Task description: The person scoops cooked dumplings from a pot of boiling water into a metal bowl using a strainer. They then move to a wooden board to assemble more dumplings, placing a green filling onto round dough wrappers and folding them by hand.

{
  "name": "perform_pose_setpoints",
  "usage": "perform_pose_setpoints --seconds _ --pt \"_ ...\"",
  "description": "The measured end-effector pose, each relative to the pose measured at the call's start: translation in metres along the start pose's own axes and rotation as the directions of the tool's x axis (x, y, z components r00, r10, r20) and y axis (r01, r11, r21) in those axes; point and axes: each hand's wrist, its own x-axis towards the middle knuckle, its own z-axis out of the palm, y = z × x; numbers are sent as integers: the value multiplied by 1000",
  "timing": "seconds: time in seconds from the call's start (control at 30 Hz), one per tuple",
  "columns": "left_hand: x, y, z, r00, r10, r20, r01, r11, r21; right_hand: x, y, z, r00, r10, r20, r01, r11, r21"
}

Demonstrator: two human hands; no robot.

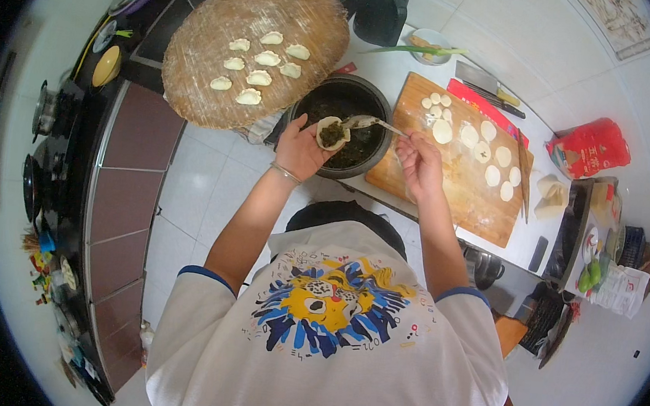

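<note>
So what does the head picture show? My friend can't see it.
A person's left hand cups an open dumpling wrapper with green filling while the right hand holds a metal spoon over a dark pot. Nine folded dumplings sit on a round board; flat wrappers lie on a wooden cutting board.

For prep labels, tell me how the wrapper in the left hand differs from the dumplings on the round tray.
The wrapper is open, showing green filling; the dumplings are folded shut. The wrapper rests in the left hand; the dumplings lie on the round tray. Both are pale dough.
</note>
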Motion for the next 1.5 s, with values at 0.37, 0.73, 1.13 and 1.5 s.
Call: perform_pose_setpoints --seconds 0.37,0.73,1.13,1.5 --pt "-7 -5 28 990 -102 96 111 990 -88 -1 7 -24 987 63 146 -67 997 25" --pt "-7 -4 30 991 -105 80 110 992 -66 0 -12 -29 989 -40 140 28 996 89" --pt "1 -6 18 1000 5 8 -6 999 52 -1 -30 0 960 -274 56 278 905 -324" --pt "1 -9 28 998 -15 53 11 997 78 -4 79 -25 823 -119 556 521 -232 -821"
